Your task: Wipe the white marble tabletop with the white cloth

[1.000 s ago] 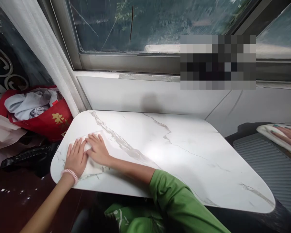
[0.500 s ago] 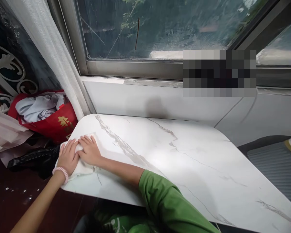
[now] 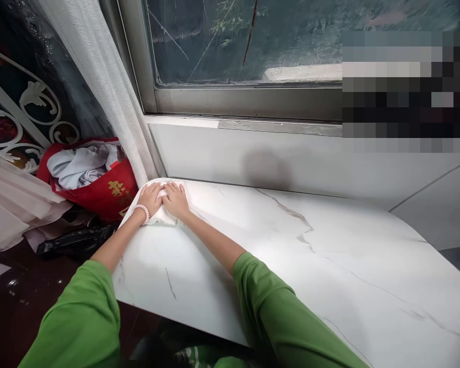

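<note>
A white cloth (image 3: 164,217) lies on the far left corner of the white marble-patterned table (image 3: 253,245). Flat on its left part rests my left hand (image 3: 151,198), with a pink coiled band around the wrist and the fingers stretched forward. Beside it my right hand (image 3: 176,200) presses on the cloth with its fingers extended, and the two hands touch at the thumbs. Parts of the cloth are hidden under both hands.
Left of the table stands a red bag (image 3: 99,197) with pale clothes in it, near a black plastic bag (image 3: 76,241). A white curtain (image 3: 103,76) hangs at the table's far left corner. Behind the table are a white wall (image 3: 222,153) and a window.
Both hands and the cloth have moved forward, away from me, to the table's far left corner. The view has shifted, and the left green sleeve now shows.
</note>
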Tool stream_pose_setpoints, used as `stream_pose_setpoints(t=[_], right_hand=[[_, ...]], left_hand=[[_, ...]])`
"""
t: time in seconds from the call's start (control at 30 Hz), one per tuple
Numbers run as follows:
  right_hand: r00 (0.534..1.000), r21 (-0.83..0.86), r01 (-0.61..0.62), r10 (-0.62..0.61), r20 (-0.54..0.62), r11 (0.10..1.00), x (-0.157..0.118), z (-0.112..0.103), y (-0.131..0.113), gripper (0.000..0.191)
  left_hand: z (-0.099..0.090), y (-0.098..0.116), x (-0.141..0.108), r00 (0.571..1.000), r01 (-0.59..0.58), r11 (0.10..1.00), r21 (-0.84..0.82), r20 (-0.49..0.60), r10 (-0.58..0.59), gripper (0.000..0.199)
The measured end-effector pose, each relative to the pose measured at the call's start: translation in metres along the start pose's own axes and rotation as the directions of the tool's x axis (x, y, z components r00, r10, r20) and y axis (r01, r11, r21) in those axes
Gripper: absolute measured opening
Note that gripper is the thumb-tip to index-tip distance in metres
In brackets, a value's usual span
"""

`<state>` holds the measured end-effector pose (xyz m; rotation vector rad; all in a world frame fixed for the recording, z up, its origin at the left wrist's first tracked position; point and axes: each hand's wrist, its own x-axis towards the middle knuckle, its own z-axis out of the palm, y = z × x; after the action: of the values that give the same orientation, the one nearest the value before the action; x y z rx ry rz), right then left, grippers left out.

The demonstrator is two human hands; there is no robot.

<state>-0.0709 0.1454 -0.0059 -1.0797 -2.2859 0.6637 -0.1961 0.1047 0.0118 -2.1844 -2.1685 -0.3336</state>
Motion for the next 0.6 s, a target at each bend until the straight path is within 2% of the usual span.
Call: stream_pose_setpoints(t=[0.13,0.27,0.47,0.6], right_hand=[[0.999,-0.027,-0.039,0.038,-0.036,0.999,0.015,-0.008,0.020,0.050],[0.998,-0.056,-0.039,0.036,-0.049,0.998,0.019,-0.011,0.026,0.049],[0.999,-0.109,-0.020,0.015,-0.048,0.994,0.012,-0.014,0.021,0.050],[0.999,-0.146,0.013,-0.018,-0.034,0.989,-0.017,-0.022,0.018,0.052]], left_hand=[[0.006,0.011,0.028,1.000,-0.022,0.999,-0.027,0.002,0.022,0.044],[0.010,0.013,0.036,1.000,-0.024,0.999,-0.035,-0.006,0.024,0.044],[0.009,0.018,0.029,1.000,-0.010,1.000,0.004,0.021,0.010,0.045],[0.010,0.033,0.005,1.000,-0.029,0.999,0.042,0.009,0.029,0.048]])
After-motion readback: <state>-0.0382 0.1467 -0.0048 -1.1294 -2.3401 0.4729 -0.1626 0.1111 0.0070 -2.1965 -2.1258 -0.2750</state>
